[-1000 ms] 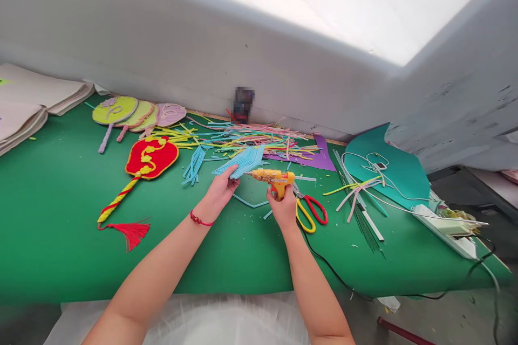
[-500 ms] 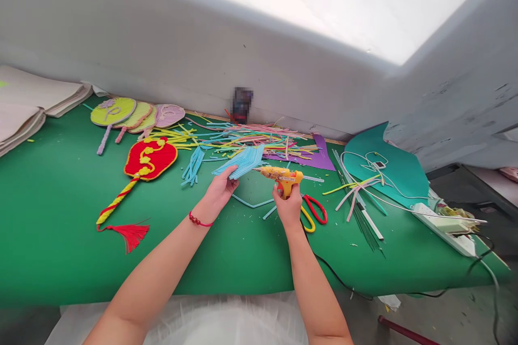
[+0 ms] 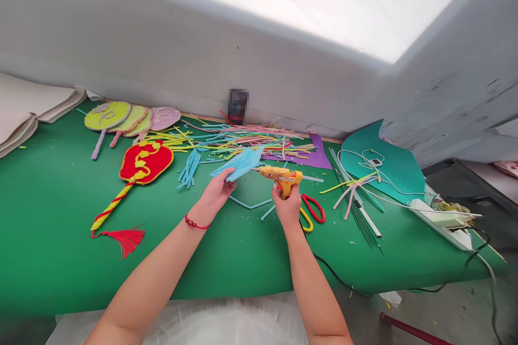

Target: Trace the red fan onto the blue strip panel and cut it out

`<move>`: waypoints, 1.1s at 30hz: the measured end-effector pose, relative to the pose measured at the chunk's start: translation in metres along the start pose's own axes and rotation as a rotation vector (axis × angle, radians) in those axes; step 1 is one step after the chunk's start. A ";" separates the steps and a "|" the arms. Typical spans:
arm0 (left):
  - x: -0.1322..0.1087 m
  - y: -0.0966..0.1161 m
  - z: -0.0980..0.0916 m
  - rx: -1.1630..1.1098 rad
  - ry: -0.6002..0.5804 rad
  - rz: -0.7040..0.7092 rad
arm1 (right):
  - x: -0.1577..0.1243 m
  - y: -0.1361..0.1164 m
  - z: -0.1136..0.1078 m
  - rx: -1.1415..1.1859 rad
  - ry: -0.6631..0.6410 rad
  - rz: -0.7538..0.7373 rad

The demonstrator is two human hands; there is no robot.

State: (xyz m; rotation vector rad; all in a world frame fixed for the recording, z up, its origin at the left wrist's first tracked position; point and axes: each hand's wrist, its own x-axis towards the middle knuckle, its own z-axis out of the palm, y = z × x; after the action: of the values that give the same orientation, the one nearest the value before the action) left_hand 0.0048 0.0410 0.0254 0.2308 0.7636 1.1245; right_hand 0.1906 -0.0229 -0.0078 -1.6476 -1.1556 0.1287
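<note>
My left hand [image 3: 219, 190] is closed on the lower left edge of a light blue panel [image 3: 243, 163] of pipe cleaners laid side by side, held up over the table. My right hand [image 3: 288, 206] is wrapped round the handle of a yellow hot glue gun [image 3: 280, 174]. The gun's nozzle points left, at or very near the panel's right edge; I cannot tell whether they touch. A bent blue pipe cleaner [image 3: 250, 207] lies beneath, between my hands. Scissors [image 3: 313, 209] with red and yellow handles lie just right of my right hand.
A red fan [image 3: 146, 163] with a tassel lies left, several pastel fans [image 3: 107, 116] behind it. Loose pipe cleaners [image 3: 259, 137] cover the table's back. Thin wires [image 3: 362, 215], a teal sheet [image 3: 388, 167] and a power strip [image 3: 441, 225] are right. A black cord [image 3: 338, 278] trails off the front edge.
The view has shifted slightly, so the table things sit a little further left. Both hands keep their holds, and the glue gun's nozzle stays by the blue panel's right edge.
</note>
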 end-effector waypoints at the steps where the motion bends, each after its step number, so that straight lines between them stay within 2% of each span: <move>1: 0.000 0.000 0.000 0.001 -0.004 0.000 | 0.000 0.000 0.000 0.006 0.002 0.003; 24: 0.000 0.002 0.001 0.004 0.011 -0.007 | 0.000 0.006 0.000 -0.016 -0.033 -0.014; 33: -0.003 0.005 0.005 0.003 0.017 -0.011 | 0.001 0.004 -0.003 0.004 0.012 -0.014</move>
State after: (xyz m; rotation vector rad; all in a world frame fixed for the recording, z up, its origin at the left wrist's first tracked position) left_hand 0.0034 0.0417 0.0329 0.2192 0.7808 1.1162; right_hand 0.1955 -0.0240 -0.0096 -1.6347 -1.1573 0.1124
